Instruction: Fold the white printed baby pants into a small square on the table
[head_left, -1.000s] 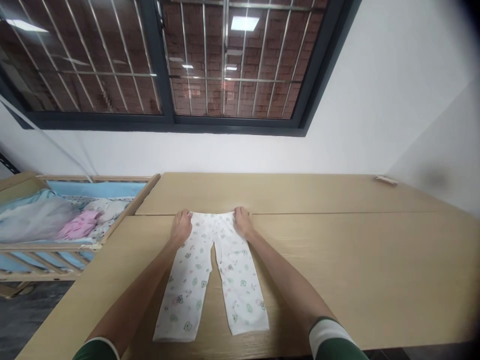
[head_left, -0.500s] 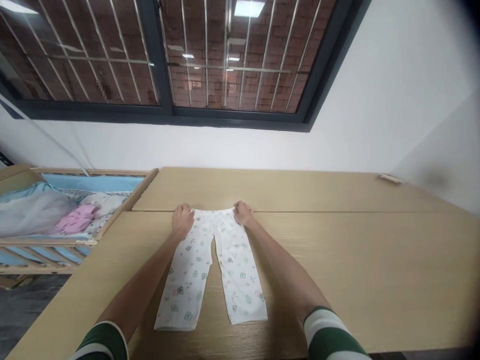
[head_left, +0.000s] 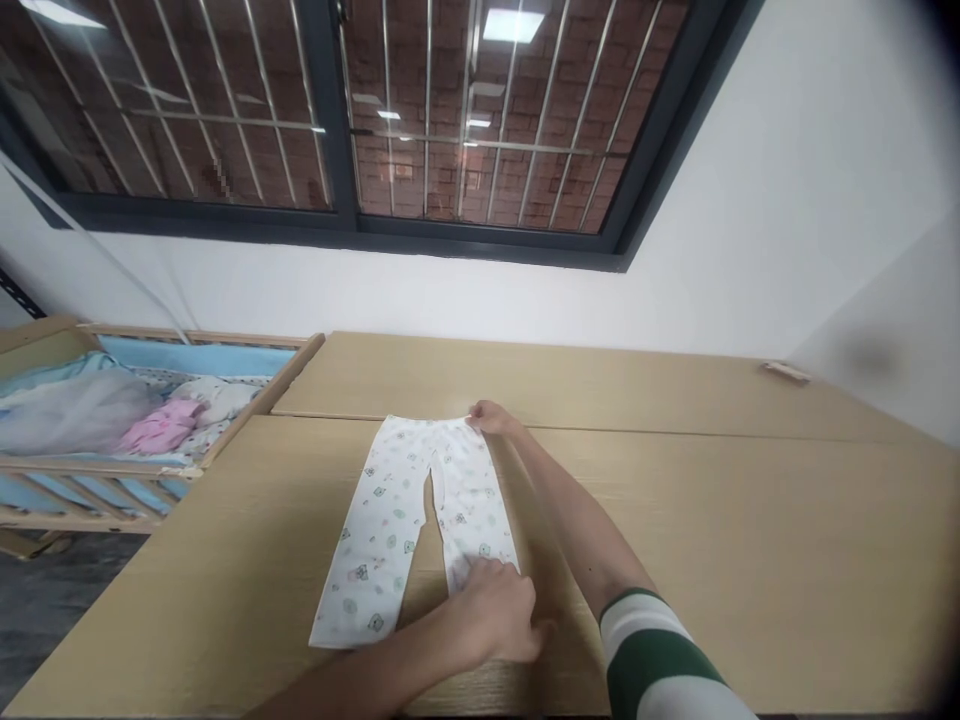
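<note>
A pair of small white trousers [head_left: 365, 560] with a printed pattern of little green and pink figures lies flat on the wooden tabletop, waistband toward the wall. My right hand [head_left: 491, 418] pinches the right corner of the waistband. Crossing in front, my left hand [head_left: 495, 610] is over the lower part of the right trouser leg and covers its hem. Its fingers are curled and partly smeared, so whether they grip the cloth cannot be made out.
The wooden table [head_left: 712, 540] has a seam running across it toward the back. At left stands a wooden cot [head_left: 281, 380] with blue lining, pink cloth [head_left: 161, 425] and white bedding inside. A small pale object [head_left: 784, 372] lies at the back right. A barred window [head_left: 480, 235] is above.
My left hand has let go of the waistband's left corner and moved down and right to the lower right trouser leg. My right hand stays at the waistband.
</note>
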